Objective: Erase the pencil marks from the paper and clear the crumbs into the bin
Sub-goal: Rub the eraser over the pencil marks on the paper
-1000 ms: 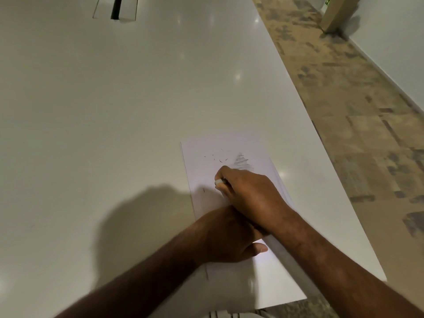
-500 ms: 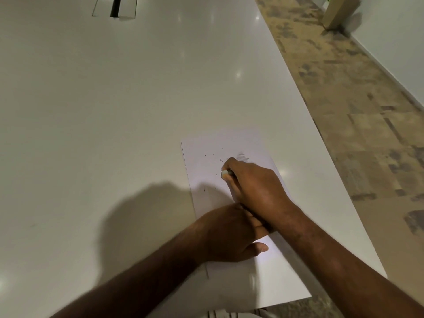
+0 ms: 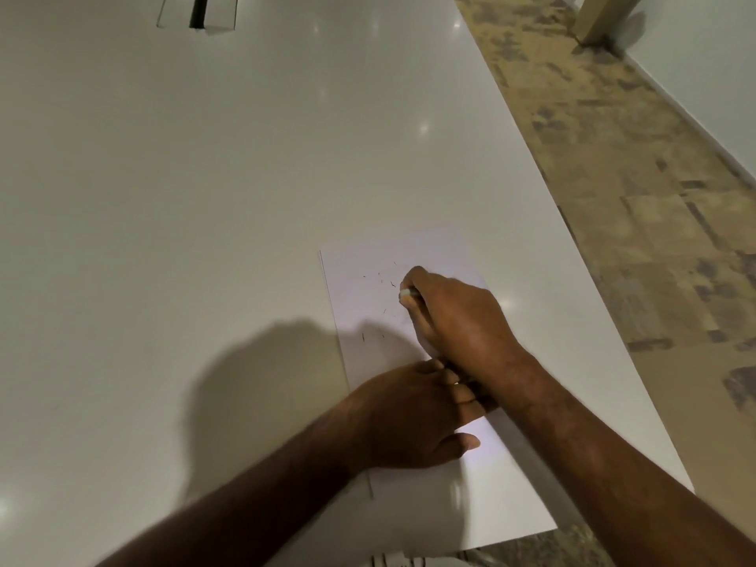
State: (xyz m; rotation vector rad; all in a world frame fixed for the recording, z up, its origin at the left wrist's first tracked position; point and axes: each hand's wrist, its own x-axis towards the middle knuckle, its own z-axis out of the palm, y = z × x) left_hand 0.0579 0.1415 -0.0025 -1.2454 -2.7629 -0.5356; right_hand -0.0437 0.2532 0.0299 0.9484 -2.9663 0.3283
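Head view: a white sheet of paper is seen lying flat on the counter, near its right edge and toward the near right corner. Small dark crumbs are scattered over the far half of the sheet, with a few more lying closer to its left edge. A small pale eraser is gripped in the curled fingers of the right hand, and only its tip is shown, pressed to the paper just beside the crumbs. Any pencil marks are hidden beneath that hand or are too faint to be made out. The left hand is laid on the near half of the sheet with the thumb extended; its fingers are tucked under the right wrist, so their posture cannot be told. A dark shadow is cast on the counter to the left of the paper. A slotted panel is set into the counter near its far edge. Patterned floor is seen beyond the right edge.
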